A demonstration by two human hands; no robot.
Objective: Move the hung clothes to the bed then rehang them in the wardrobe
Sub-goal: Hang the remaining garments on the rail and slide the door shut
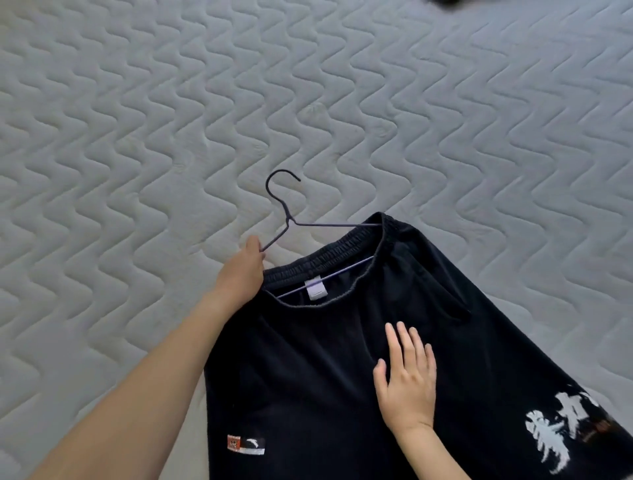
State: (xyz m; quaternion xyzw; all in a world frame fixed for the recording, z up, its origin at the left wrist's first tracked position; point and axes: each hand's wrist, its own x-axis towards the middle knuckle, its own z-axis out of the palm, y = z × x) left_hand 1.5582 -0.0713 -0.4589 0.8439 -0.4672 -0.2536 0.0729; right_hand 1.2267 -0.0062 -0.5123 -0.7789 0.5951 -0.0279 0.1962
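Head view, sole view. Left forearm (144,387): bare, entering from 7 o'clock and running toward centre; nearest item to the camera. Left hand (241,270): at the 9 o'clock side of the garment's waistband, fingers curled and closed around the near arm of the hanger, thumb tip on the wire; held so, seemingly, to steer the frame in or out of the waist opening. Hanger (287,212): thin dark wire, hook pointing to 12 o'clock and resting on or just over the mattress, far arm passing under the elastic at 1 o'clock, lower bar showing pale across the open waist. Black shorts (325,370): the task's garment, lying flat on the bed from centre down to 5 o'clock, waistband toward 12 o'clock, white label inside the band, small logo patch at 6 o'clock, white print at 4 o'clock. Right hand (407,380): palm down on the cloth at 5 o'clock, fingers straight and slightly spread, gripping nothing; judged to pin the fabric while the other hand works the wire. Mattress (137,120): grey, wave-quilted, bearing all the above. Dark unidentified object (445,1): cut off at 12 o'clock edge.
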